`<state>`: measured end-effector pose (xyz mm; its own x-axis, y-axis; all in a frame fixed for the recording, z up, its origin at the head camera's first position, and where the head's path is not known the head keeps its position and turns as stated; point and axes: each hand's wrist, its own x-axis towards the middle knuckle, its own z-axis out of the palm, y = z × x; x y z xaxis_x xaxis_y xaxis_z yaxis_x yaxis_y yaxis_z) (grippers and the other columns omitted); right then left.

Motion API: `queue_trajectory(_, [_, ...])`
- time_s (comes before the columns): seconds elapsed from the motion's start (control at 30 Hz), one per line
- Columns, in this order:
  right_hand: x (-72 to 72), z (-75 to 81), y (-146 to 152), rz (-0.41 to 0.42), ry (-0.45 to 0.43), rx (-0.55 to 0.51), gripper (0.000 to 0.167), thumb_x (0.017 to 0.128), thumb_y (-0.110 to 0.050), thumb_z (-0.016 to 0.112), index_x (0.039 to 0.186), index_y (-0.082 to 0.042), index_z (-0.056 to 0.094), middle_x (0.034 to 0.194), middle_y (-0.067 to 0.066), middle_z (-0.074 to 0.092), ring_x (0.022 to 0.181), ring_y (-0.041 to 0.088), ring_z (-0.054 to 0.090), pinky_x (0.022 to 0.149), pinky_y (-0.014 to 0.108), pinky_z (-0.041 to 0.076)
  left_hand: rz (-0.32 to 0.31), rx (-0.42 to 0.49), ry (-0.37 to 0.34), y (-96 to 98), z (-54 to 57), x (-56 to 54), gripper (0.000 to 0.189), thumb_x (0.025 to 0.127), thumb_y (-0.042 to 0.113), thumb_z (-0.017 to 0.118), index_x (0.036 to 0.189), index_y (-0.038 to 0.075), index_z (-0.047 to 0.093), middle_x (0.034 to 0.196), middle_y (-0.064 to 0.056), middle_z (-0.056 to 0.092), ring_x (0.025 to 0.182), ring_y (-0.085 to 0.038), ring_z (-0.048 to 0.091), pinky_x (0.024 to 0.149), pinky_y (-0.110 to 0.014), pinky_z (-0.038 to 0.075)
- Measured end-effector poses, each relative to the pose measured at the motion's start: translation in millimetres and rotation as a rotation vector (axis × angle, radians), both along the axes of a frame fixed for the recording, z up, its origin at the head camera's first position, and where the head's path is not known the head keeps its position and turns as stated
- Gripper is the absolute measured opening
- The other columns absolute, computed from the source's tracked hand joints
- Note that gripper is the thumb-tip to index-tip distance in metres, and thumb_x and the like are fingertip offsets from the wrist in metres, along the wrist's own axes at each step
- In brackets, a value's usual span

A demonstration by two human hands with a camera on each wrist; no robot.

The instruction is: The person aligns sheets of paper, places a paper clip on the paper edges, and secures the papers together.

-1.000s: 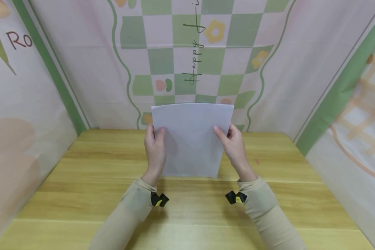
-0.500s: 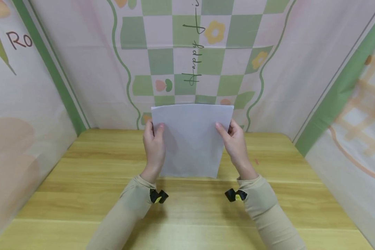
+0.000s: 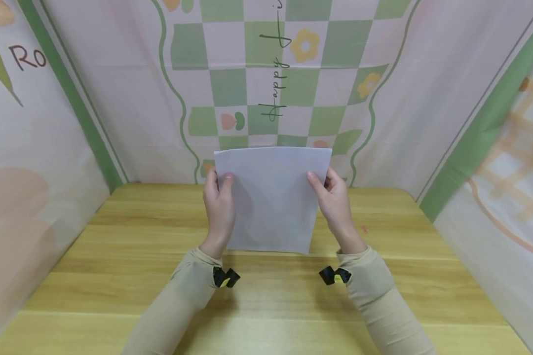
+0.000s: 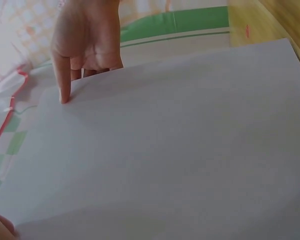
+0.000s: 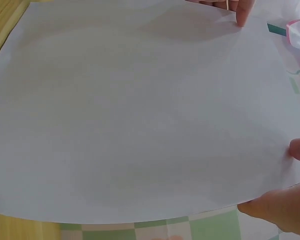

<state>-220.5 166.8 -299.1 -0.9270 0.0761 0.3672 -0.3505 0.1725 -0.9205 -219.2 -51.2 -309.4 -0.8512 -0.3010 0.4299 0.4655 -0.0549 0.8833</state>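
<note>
Between both hands a plain white sheet of paper (image 3: 273,202) is held up, tilted, its top edge against the backdrop in the head view. My left hand (image 3: 220,209) pinches its left edge, thumb on the near face and fingers behind. The right hand (image 3: 334,204) does the same at the right edge. From the left wrist, the paper (image 4: 165,150) fills most of the view, with the right hand (image 4: 87,40) on its far edge. In the right wrist view my right fingers (image 5: 280,207) show at the edge of the paper (image 5: 140,115). Whether several sheets are stacked is unclear.
Below lies a wood-grain table (image 3: 271,305). A checkered green and white cloth backdrop (image 3: 266,74) rises behind it, with printed fabric walls at the left and right. Each sleeve cuff carries a small black wrist camera (image 3: 225,278). A small red mark (image 3: 365,229) is on the table at right.
Both hands have slid slightly up along the paper's edges. The paper itself has hardly moved.
</note>
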Motion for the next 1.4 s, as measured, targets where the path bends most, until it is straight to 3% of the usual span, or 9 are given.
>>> queue_trajectory(0.5, [1.7, 5.7, -1, -0.009, -0.003, -0.019, 0.043, 0.097, -0.023, 0.054, 0.134, -0.002, 0.047, 0.124, 0.014, 0.056, 0.105, 0.015, 0.054, 0.090, 0.026, 0.042, 0.006, 0.001, 0.014, -1.3, 4.4, 2.1, 0.016, 0.095, 0.006, 0.045, 0.107, -0.002, 0.051, 0.113, -0.011, 0.057, 0.106, -0.017, 0.053, 0.094, -0.033, 0.041])
queue_trajectory(0.8, [0.4, 6.8, -2, -0.014, 0.037, -0.043, 0.040, 0.096, -0.024, 0.055, 0.129, -0.002, 0.051, 0.114, 0.004, 0.058, 0.099, 0.013, 0.054, 0.086, 0.024, 0.043, 0.038, -0.042, 0.059, -2.3, 11.5, 0.7, 0.012, 0.095, 0.007, 0.045, 0.101, -0.002, 0.050, 0.103, -0.009, 0.056, 0.091, -0.015, 0.051, 0.080, -0.027, 0.040])
queue_trajectory(1.13, [1.4, 9.1, -3, -0.004, 0.061, -0.045, 0.041, 0.097, -0.028, 0.052, 0.131, -0.005, 0.050, 0.112, 0.001, 0.058, 0.100, 0.012, 0.055, 0.086, 0.023, 0.043, 0.048, -0.036, 0.094, -1.9, 15.8, 0.5, 0.016, 0.099, 0.011, 0.041, 0.100, -0.002, 0.050, 0.090, -0.002, 0.050, 0.078, -0.013, 0.042, 0.070, -0.025, 0.033])
queue_trajectory(1.4, [0.6, 11.7, -3, -0.009, 0.058, -0.070, 0.040, 0.098, -0.029, 0.051, 0.130, -0.005, 0.052, 0.108, -0.003, 0.058, 0.099, 0.012, 0.054, 0.086, 0.025, 0.042, 0.038, -0.033, 0.102, -2.3, 16.5, -0.2, 0.022, 0.101, 0.017, 0.041, 0.102, -0.002, 0.051, 0.089, -0.002, 0.050, 0.080, -0.011, 0.043, 0.071, -0.025, 0.033])
